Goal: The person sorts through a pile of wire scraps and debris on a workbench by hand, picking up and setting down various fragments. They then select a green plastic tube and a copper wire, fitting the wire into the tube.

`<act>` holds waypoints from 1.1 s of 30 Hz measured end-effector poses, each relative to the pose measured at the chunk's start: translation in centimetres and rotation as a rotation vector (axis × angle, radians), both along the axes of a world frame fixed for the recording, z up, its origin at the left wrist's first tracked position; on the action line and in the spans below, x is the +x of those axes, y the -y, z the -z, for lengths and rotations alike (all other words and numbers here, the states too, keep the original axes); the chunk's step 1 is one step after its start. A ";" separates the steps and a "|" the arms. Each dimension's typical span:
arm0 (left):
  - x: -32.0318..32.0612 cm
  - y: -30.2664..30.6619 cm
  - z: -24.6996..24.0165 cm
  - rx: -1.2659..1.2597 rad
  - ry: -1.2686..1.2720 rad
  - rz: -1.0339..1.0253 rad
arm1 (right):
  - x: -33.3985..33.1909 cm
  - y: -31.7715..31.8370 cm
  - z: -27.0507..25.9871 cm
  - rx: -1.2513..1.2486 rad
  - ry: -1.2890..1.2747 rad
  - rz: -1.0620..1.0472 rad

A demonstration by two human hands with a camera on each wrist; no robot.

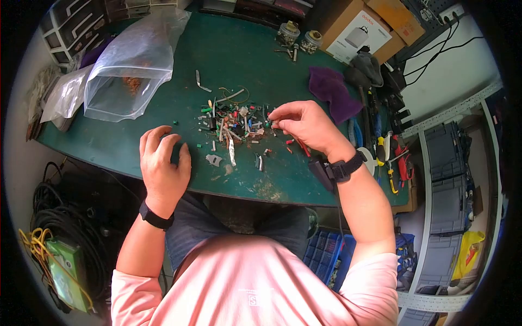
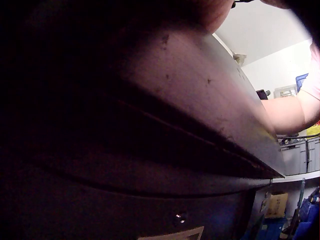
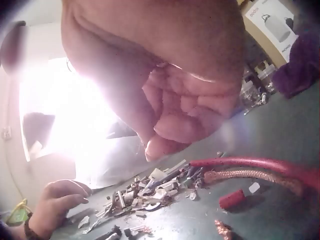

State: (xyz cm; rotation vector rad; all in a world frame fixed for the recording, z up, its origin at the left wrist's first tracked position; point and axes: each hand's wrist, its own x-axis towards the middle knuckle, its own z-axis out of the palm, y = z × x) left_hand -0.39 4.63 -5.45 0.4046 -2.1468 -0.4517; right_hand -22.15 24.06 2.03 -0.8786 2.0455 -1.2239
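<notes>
A heap of small scrap [image 1: 239, 125], with cut cable sleeves, wire ends and metal bits, lies mid-table. At its right edge my right hand [image 1: 312, 127] pinches a small greyish scrap piece between thumb and forefinger; the fingertips mostly hide it, and its kind cannot be told. The other right fingers curl toward the palm in the right wrist view. My left hand [image 1: 166, 165] rests on the table left of the heap, fingers loosely bent and holding nothing. Beneath the right hand lie a red cable [image 3: 240, 162], a braided copper strand [image 3: 255, 175] and a short red sleeve [image 3: 232, 199].
A clear zip bag [image 1: 122, 100] with some copper-coloured scrap lies at the left back. Two small jars [image 1: 288, 33], a printed carton [image 1: 361, 32] and a purple cloth [image 1: 331, 92] stand or lie toward the right back. Pliers and other hand tools [image 1: 391, 163] line the right edge.
</notes>
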 end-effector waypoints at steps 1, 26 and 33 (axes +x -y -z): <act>0.0 0.0 0.0 -0.004 0.007 0.003 | 0.0 0.0 -0.1 0.001 0.000 0.001; -3.0 -6.1 -4.3 0.225 0.135 0.261 | 4.2 0.2 -1.0 -0.030 0.120 -0.073; -4.8 -7.8 -3.8 0.242 0.159 0.210 | 5.2 0.2 -0.5 -0.091 0.086 -0.070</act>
